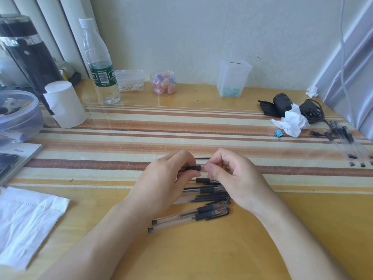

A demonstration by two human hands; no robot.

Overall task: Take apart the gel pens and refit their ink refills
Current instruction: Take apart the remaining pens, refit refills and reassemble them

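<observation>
Nearest on the wooden table (pixel 201 255), a white napkin (pixel 30 223) lies flat at the left. In the middle, 2 capped gel pens (pixel 189 217) lie side by side, caps to the right. Just beyond them is a heap of pens and refills (pixel 210 190), partly under the hands.

Above that heap, the left hand (pixel 161 182) pinches the black grip section of a gel pen (pixel 193 168) between thumb and curled fingers. The right hand (pixel 236 178) pinches the clear barrel end of the same pen, so the pen is held level between them. Just behind the fingers, a thin dark refill (pixel 202 158) rests on the striped mat (pixel 121 138).

Farther off stand a paper roll (pixel 64 106), a water bottle (pixel 102 73) and a jar of coloured pieces (pixel 163 82). A crumpled tissue (pixel 292 120) and more pens (pixel 343 134) lie at the right.
</observation>
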